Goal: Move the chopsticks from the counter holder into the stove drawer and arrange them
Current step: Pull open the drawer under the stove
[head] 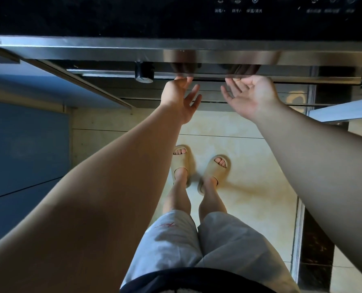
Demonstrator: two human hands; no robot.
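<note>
Both forearms are extended up-frame; left hand and right hand are held palm-up, fingers apart, nothing gripped. Steel drawer lip runs left-right just above them; left fingertips are nearer, probably touching. Chopsticks are not seen in frame.

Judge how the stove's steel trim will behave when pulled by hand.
The steel trim looks rigid, so it likely won't flex. Its mirror finish, reflecting the left hand and right hand, suggests a slippery grip. Full-width, probably heavy.
</note>
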